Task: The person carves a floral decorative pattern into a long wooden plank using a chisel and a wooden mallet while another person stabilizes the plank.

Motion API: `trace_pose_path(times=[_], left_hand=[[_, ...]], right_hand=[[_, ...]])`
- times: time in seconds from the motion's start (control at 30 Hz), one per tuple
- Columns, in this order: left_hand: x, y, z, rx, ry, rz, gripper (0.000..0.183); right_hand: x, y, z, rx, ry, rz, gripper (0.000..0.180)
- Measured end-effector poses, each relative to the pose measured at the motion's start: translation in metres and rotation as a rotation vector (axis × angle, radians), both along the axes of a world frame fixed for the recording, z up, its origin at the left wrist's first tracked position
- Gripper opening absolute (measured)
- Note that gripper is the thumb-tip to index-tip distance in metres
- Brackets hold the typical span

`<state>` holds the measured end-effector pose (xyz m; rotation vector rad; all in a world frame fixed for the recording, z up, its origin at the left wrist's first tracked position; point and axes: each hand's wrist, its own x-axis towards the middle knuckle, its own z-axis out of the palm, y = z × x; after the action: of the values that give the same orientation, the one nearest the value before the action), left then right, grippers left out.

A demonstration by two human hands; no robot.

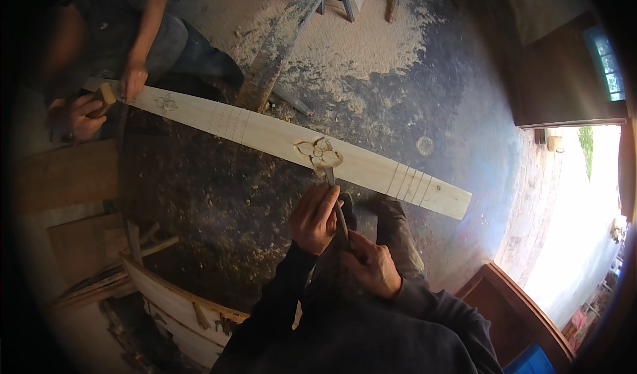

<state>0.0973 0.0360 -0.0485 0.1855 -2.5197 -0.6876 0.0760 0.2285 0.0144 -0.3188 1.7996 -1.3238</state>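
Observation:
A long pale wooden board (271,129) runs slantwise in front of me. Its middle bears a carved four-petal flower (319,152), and grooves cross the wood on either side of it. My left hand (314,217) grips the shaft of a carving chisel (341,220) close to the board's near edge. Farther back, my right hand (371,264) is closed around the handle. The chisel's tip meets the flower's lower petal; how deep it sits cannot be seen. Another flower (166,102), seemingly only drawn, lies toward the board's left end.
At the left end a co-worker's hand (133,81) rests on the board, and the other holds a wooden block (105,98). Sawdust (343,50) covers the floor beyond, beside a dusty plank (271,55). Below left stands a wooden rack (169,294) with tools. A doorway (572,215) opens at right.

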Motion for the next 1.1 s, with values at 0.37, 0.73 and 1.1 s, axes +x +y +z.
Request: trace_pose_path(times=[0.37,0.73,1.1], left_hand=[[0.012,0.0,0.023,0.23,0.118,-0.051,0.023],[0.07,0.024,0.026,0.717,0.054,0.152,0.048],[0.031,-0.006,0.02,1.725,0.432,0.051,0.085]], right_hand=[[-0.035,-0.023,0.055,-0.264,1.355,0.304,0.038],[-0.058,-0.128,0.0,-0.583,1.194,0.318,0.052],[-0.043,-0.178,-0.018,-0.428,1.104,0.151,0.04]])
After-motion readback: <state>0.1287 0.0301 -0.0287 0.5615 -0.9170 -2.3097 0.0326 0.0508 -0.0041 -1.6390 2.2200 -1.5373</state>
